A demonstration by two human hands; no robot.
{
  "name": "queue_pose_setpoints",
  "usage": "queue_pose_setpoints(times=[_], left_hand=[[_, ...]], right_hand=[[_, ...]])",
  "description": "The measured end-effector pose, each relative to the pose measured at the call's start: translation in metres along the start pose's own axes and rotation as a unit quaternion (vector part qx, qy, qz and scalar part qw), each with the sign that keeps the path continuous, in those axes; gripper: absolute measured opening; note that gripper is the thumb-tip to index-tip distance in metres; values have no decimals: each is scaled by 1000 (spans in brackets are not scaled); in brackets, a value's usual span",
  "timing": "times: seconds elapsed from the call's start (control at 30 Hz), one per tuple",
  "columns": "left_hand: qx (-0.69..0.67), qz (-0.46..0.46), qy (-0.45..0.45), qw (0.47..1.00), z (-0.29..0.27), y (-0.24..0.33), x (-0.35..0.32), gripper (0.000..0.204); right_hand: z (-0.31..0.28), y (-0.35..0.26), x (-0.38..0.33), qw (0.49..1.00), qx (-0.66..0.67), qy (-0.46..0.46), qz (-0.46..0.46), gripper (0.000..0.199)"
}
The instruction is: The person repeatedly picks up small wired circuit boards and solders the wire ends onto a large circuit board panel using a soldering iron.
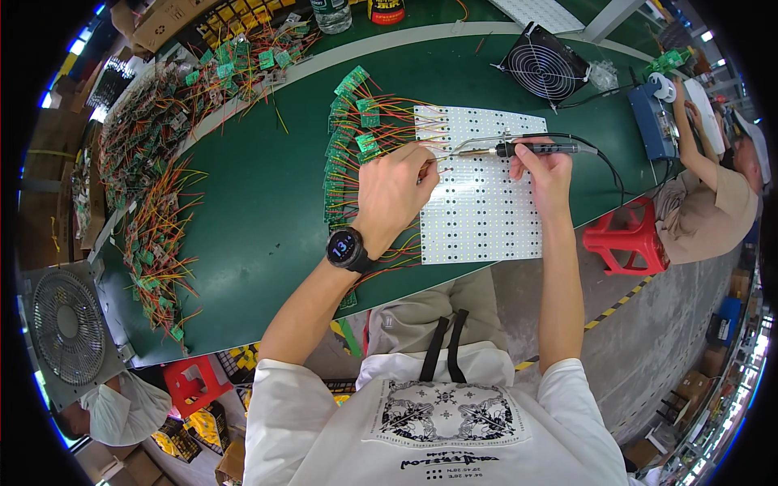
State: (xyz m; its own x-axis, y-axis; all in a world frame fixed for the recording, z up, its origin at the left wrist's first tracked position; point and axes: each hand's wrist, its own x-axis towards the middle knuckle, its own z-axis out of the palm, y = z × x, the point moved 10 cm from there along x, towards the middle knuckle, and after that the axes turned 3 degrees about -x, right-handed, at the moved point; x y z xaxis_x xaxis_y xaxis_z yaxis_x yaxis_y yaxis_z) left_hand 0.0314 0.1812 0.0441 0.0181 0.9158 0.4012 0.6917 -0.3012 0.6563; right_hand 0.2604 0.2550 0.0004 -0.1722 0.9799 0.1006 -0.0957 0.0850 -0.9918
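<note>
Head view: the fingers (428,155) of the left hand (395,185) were curled in, thumb and index close together beside thin wire ends; whether they gripped one could not be told. The right hand (541,172) had its fingers closed around the dark handle of a soldering iron (528,149), whose tip pointed left toward the left fingertips. A thin metal tube (480,142) ran alongside the iron. Below both tools lay a white perforated-looking LED panel (480,211), flat on the green counter (259,235); contact between tip and panel was too small to judge. Small green circuit boards (338,150) stood in a curved row along the panel's left side, their red and yellow wires (397,109) reaching its edge. A black watch (348,249) circled the left wrist.

Farther left, a large heap of wired boards (150,134) spread along the counter's edge. Beyond the panel stood a black fan (545,69) with a round grille. To the right sat a blue box-shaped unit (651,125), with a white spool (663,87) by it, near a co-worker (711,190) beside a red stool (624,240).
</note>
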Motion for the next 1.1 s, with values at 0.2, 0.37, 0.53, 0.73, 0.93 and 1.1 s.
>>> queue_pose_setpoints(times=[0.2,0.37,0.53,0.73,0.93,1.1], left_hand=[[8,4,5,1000,-3,-2,1,9],[5,8,-2,1000,-3,4,6,8],[-17,13,-18,1000,-8,16,8,12],[-59,45,-102,992,1,25,3,16],[-71,60,-66,993,-6,27,4,13],[-18,61,-36,997,-9,24,5,8]], right_hand=[[0,-1,1,1000,14,16,2,18],[-6,-5,3,999,30,40,-3,18],[-8,-3,3,999,30,35,11,17],[-6,-8,-3,998,55,35,5,14],[-7,-4,-5,998,52,32,13,15],[-3,-3,-1,998,54,19,7,15]])
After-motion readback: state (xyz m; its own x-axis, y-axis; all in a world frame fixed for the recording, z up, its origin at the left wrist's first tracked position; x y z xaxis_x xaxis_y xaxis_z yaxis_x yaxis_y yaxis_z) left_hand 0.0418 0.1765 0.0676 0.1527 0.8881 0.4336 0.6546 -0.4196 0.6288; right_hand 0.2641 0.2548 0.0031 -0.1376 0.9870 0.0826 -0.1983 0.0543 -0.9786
